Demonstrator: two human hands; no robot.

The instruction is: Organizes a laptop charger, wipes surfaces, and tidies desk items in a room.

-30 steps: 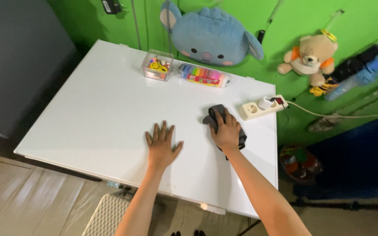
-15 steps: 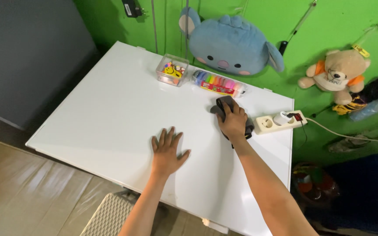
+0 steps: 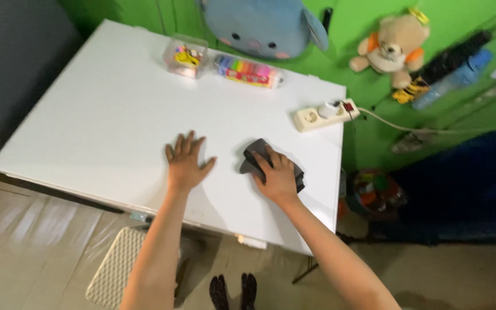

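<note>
My right hand (image 3: 275, 175) presses flat on a dark grey cloth (image 3: 252, 155) lying on the white table (image 3: 104, 115), near the table's right front part. The cloth sticks out past my fingers on the left and right. My left hand (image 3: 185, 161) lies flat on the bare tabletop with its fingers spread, a short way left of the cloth, and holds nothing.
At the table's far edge stand a clear box of small colourful items (image 3: 186, 57) and a pack of coloured clay sticks (image 3: 248, 71). A white power strip (image 3: 324, 114) lies at the right edge. A blue plush (image 3: 259, 26) and a teddy bear (image 3: 391, 43) hang on the green wall.
My right hand has slid the cloth back toward me, away from the power strip and the far edge. My left hand stays flat on the table. The camera has tilted.
</note>
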